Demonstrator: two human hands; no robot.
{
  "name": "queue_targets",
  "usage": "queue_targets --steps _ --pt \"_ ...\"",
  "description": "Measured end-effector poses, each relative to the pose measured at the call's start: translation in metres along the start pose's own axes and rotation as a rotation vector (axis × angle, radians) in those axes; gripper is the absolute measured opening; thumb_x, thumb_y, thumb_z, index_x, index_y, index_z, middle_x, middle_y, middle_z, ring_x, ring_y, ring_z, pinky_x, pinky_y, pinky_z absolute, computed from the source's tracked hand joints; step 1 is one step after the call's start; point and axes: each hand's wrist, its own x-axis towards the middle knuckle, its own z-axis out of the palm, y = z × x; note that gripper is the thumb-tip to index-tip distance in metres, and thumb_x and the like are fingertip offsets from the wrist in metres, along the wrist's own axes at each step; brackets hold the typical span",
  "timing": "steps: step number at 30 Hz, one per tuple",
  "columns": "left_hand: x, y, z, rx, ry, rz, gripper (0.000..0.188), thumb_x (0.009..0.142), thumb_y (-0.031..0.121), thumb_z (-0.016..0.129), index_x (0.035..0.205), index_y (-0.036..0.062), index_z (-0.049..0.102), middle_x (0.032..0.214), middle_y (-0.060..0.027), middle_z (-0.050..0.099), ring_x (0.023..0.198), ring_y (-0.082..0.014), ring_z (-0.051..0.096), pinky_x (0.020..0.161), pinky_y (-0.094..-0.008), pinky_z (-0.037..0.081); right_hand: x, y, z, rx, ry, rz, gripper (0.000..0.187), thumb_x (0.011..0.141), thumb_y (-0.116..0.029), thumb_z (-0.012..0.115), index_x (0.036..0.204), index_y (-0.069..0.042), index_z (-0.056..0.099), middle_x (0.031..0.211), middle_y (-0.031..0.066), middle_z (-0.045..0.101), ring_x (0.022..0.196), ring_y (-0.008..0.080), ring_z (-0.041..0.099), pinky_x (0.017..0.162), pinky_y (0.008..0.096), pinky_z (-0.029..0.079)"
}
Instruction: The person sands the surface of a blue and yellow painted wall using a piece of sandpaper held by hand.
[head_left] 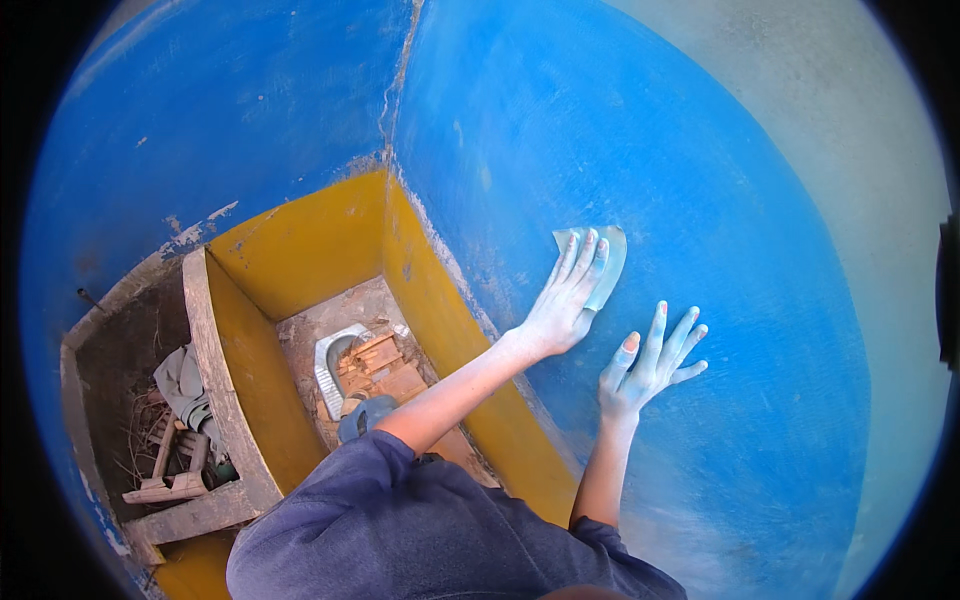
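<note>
1. Two powder-whitened hands work at centre frame: the left hand (565, 298), fingers together, lies flat over a pale green sheet (613, 265) against the blue wall (745, 260); the right hand (645, 375) is spread and holds nothing — whether it touches the paint cannot be told.

2. Pressed flat rather than gripped around, the sheet could slide or fold at its free right edge if finger pressure turned uneven.

3. Rubble underfoot could catch a step: broken boards (378, 358) lie about a squat toilet pan (326, 365), lower left of centre.

4. Blue paint meets pale grey plaster (865, 120) at upper right; a flaking corner seam (388, 112) runs down from top centre.

5. Yellow panels (305, 245) line the stall — beside it, at left, a concrete bin (230, 370) holds grey cloth (183, 385) and scrap wood (172, 489).
</note>
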Motion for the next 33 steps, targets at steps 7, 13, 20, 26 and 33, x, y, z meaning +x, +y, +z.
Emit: queue_targets --steps 7,13,20,26,33 --pt "0.106 -0.098 -0.091 -0.093 0.167 -0.019 0.07 0.098 0.015 0.042 0.156 -0.0023 0.006 0.161 -0.0299 0.003 0.147 -0.0524 -0.001 0.12 -0.0563 0.005 0.085 -0.069 0.057 -0.08 -0.052 -0.056 0.047 0.104 -0.033 0.037 0.142 -0.01 0.053 0.158 0.0215 0.031 0.153 0.0318 0.012 0.119 0.051 -0.012" --pt "0.041 -0.091 -0.084 -0.084 -0.219 -0.107 0.083 0.085 0.006 0.051 0.156 -0.0032 0.01 0.16 -0.0315 0.008 0.146 -0.0558 0.005 0.119 -0.0607 0.01 0.105 -0.08 0.1 -0.345 0.106 -0.064 0.045 0.106 -0.033 0.035 0.138 -0.012 0.058 0.154 0.0165 0.04 0.15 0.0306 0.023 0.122 0.0498 0.0" --pt "0.14 -0.106 -0.14 -0.104 0.027 0.001 0.082 0.085 0.003 0.05 0.156 -0.0032 0.009 0.16 -0.0312 0.004 0.145 -0.0573 0.002 0.118 -0.0623 0.009 0.097 -0.079 0.108 -0.448 0.169 -0.1 0.043 0.106 -0.032 0.036 0.131 -0.012 0.064 0.15 0.0133 0.048 0.148 0.0297 0.028 0.123 0.0469 0.009" --pt "0.117 -0.093 -0.135 -0.107 -0.245 0.019 0.08 0.085 0.001 0.045 0.156 -0.0028 0.007 0.16 -0.0321 0.003 0.145 -0.0584 -0.003 0.118 -0.0631 0.006 0.107 -0.096 0.123 -0.153 0.209 0.04 0.046 0.105 -0.031 0.031 0.129 -0.011 0.065 0.147 0.0156 0.05 0.149 0.0332 0.027 0.121 0.0516 -0.004" --pt "0.171 -0.109 -0.153 -0.055 0.074 0.032 0.072 0.099 0.013 0.044 0.156 -0.0022 0.004 0.161 -0.0314 0.001 0.147 -0.0536 -0.004 0.119 -0.0594 0.005 0.117 -0.102 0.128 -0.179 0.234 -0.069 0.05 0.105 -0.033 0.029 0.125 -0.008 0.067 0.139 0.0128 0.059 0.144 0.0317 0.036 0.122 0.05 -0.001"
